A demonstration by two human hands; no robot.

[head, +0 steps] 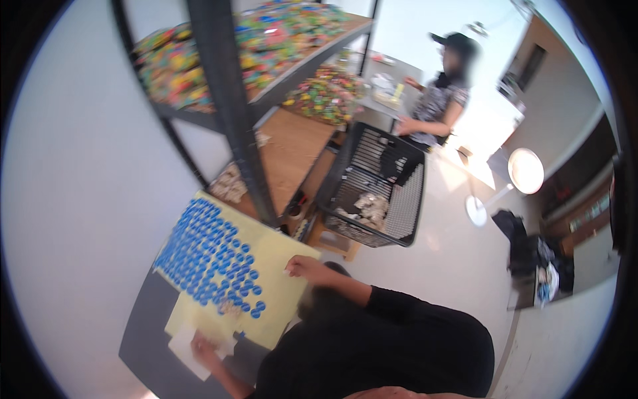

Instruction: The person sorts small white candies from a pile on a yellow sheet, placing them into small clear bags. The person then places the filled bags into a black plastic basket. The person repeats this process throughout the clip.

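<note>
Many round blue discs [209, 249] lie close together in rows on a pale yellow sheet [274, 314] on the grey table [144, 319]. My right hand [306, 269] is over the sheet's right side, fingers bent together, with a tiny whitish piece at the fingertips. Nearer my body, my left hand [203, 346] rests over a white paper [184, 344]; blur hides whether it holds anything. Between that hand and the discs sits a small heap of beige pieces [230, 307]. One small blue piece [242, 334] lies near the sheet's lower edge.
A metal rack [234, 109] carries heaps of colourful packets [294, 40]. Beige pieces [229, 184] lie on its lower wooden shelf [294, 149]. Beside it, a black plastic basket [418, 199] contains beige packets [371, 209]. Another person [443, 95] stands at a farther table. A round-headed lamp [526, 170] stands right.
</note>
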